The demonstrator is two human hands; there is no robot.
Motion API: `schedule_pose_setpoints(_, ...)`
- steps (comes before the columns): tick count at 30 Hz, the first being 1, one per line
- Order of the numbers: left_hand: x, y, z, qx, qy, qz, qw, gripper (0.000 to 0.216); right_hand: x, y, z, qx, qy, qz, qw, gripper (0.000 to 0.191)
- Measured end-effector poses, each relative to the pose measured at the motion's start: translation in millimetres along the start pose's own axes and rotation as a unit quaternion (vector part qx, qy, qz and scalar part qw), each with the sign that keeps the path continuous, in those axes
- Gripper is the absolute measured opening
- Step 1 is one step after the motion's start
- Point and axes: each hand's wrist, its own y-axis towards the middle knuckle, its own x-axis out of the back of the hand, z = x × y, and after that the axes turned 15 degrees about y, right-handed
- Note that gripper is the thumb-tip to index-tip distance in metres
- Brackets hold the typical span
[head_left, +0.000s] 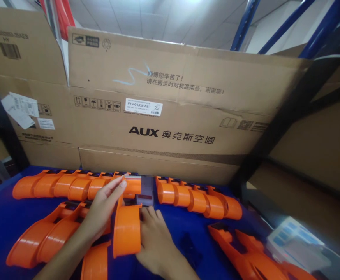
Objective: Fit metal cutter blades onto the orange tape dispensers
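An orange tape dispenser (127, 231) is raised in front of me, with a serrated metal strip at its top end. My left hand (108, 200) is closed, thumb and fingers pinching the dispenser near that strip. My right hand (155, 237) is closed against the dispenser's right side; its thumb and part of its grip are hidden behind the orange body. Just beyond the right fingers is a grey block (145, 200) with a dark red window. More orange tape dispensers (61, 184) stand in a row at the back left, and others (50, 237) lie near my left forearm.
Another row of orange dispensers (197, 198) stands at the back right, with several more (254, 252) at the front right. The blue tabletop (172, 225) meets a cardboard wall (170, 120). Black posts (275, 116) flank it. A pale box (300, 239) is at the right.
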Motion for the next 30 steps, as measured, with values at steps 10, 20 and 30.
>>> schedule_pose_setpoints(10,2.8,2.9,16.0,0.005,0.094,0.072,0.993,0.052,1.2,0.2,-19.3,-0.036,-0.03,-0.022,0.999,0.011)
schedule_pose_setpoints(20,2.0,-4.9,12.6,0.002,0.108,0.137,0.985,0.057,34.7,-2.7,-28.5,-0.07,0.165,-0.261,0.949,0.018)
schedule_pose_setpoints(30,-2.1,-7.2,10.7,-0.021,0.111,0.212,0.971,0.053,43.7,-8.9,-11.5,-0.019,0.207,-0.409,0.889,0.027)
